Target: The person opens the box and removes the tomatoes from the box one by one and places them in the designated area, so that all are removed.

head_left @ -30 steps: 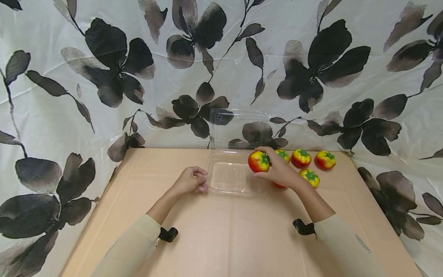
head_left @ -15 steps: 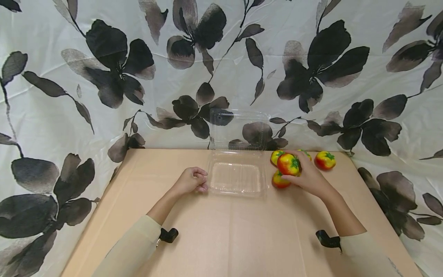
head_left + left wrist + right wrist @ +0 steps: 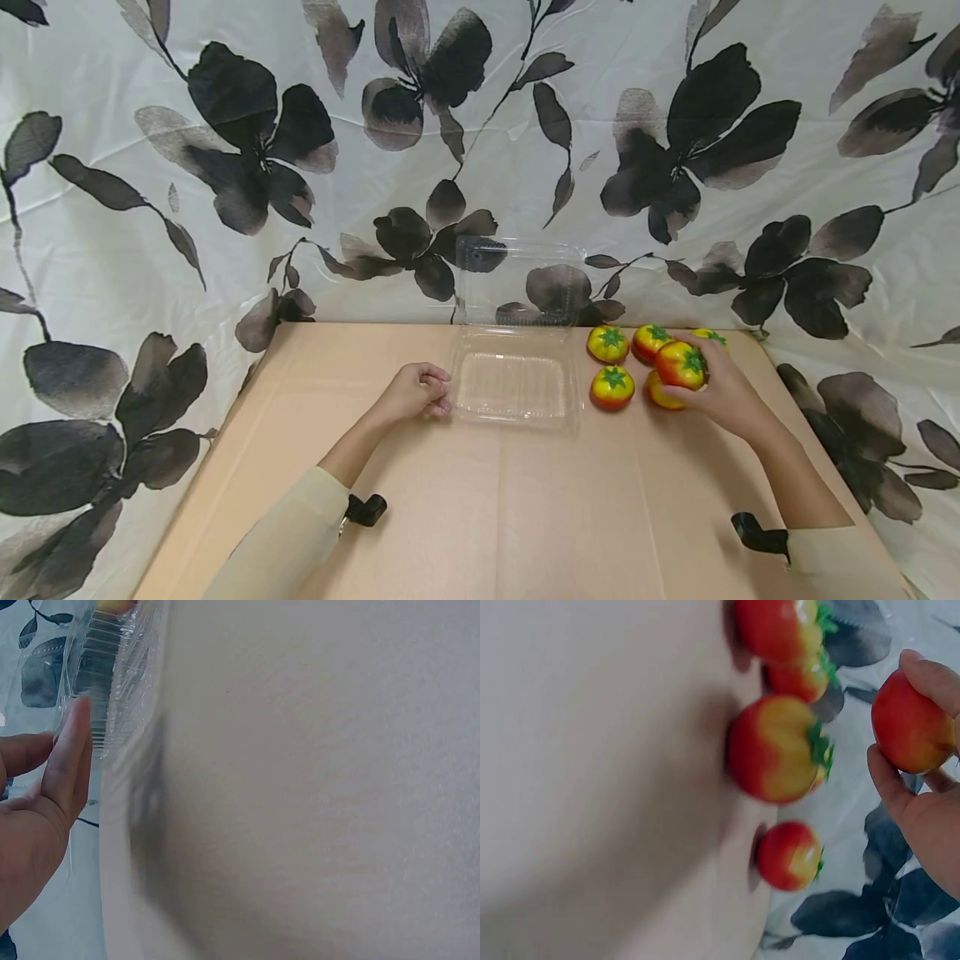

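My right hand (image 3: 726, 390) holds a glossy red-and-yellow tomato (image 3: 678, 367) with a green star-shaped top, raised above the others. In the right wrist view, thumb and fingers grip that tomato from both sides. Beneath it a second tomato (image 3: 663, 396) is partly hidden. Several more stand upright around it, among them a tomato (image 3: 611, 388) near the container's right side. My left hand (image 3: 414, 392) is at the left edge of a clear plastic clamshell container (image 3: 457, 408). In the left wrist view its thumb and fingers pinch the container's rim (image 3: 112, 742).
The container's raised lid (image 3: 517, 279) leans back against a white cloth (image 3: 540, 183) printed with dark flowers. A tan tabletop (image 3: 450, 517) lies under everything, its back edge just behind the container and the tomatoes.
My right hand has carried the tomato rightward, from over the container's right side to above the right-hand tomatoes. The left hand and the container have stayed in place.
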`<act>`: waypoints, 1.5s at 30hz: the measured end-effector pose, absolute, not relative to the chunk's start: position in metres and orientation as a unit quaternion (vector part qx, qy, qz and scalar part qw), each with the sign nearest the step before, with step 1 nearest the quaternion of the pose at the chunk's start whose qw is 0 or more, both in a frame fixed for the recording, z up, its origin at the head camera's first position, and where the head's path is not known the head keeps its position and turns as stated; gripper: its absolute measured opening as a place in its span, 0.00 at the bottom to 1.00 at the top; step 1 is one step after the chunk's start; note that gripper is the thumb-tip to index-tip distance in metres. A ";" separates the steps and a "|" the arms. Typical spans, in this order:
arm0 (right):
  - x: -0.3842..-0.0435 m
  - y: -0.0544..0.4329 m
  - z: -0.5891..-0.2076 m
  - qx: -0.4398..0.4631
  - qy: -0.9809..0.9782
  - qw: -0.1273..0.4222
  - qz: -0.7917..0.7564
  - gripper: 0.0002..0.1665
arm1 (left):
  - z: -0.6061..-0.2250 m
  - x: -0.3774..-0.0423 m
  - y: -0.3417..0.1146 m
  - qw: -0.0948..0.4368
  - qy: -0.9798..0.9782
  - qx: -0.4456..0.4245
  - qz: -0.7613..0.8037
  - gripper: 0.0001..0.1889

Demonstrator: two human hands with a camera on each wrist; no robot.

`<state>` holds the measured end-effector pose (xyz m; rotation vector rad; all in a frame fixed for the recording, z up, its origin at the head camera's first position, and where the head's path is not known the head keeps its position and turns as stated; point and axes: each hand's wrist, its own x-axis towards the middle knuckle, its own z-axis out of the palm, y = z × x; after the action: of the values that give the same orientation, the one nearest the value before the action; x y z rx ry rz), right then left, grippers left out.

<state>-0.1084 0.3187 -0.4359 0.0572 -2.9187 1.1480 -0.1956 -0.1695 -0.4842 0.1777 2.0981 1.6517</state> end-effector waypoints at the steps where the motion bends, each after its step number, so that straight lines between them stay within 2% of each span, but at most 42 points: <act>1: -0.108 0.322 -0.437 0.020 -0.932 0.005 0.362 0.54 | -0.484 -0.196 -0.170 0.230 0.763 0.064 0.601 0.14; 5: -0.105 0.335 -0.444 0.022 -0.934 0.015 0.357 0.54 | -0.485 -0.196 -0.171 0.229 0.764 0.066 0.600 0.14; 17: -0.091 0.370 -0.461 -0.039 -0.941 -0.023 0.335 0.62 | -0.484 -0.195 -0.169 0.232 0.761 0.056 0.603 0.14; 28: -0.088 0.393 -0.472 -0.062 -0.948 -0.008 0.311 0.55 | -0.484 -0.196 -0.169 0.232 0.763 0.063 0.600 0.14; 45: -0.099 0.410 -0.490 -0.113 -0.944 -0.074 0.302 0.56 | -0.485 -0.197 -0.170 0.234 0.765 0.064 0.597 0.15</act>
<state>-0.0992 0.4099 -0.4895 -0.3740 -3.1136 0.9970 -0.1971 -0.1704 -0.4849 0.1746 2.0997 1.6382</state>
